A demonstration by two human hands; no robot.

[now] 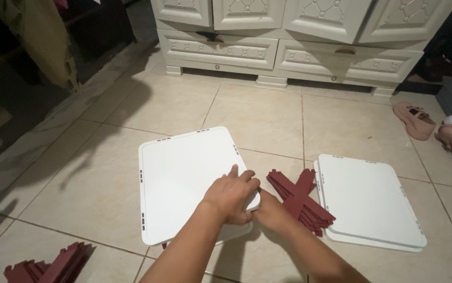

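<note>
Left hand (232, 196) clamps the white panel's (184, 181) right edge; right hand (271, 210) tucked beneath, grip hidden; fingers may get pinched, or the panel slips onto the floor (105, 173).

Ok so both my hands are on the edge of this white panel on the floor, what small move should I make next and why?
Probably lift that right-hand edge a little. Your left hand grips the rim of the white panel and your right hand sits tucked beside it, low at the same edge. The panel looks stacked on another one, and the dark red slats lie close by, so raise it gently rather than sliding it.
</note>
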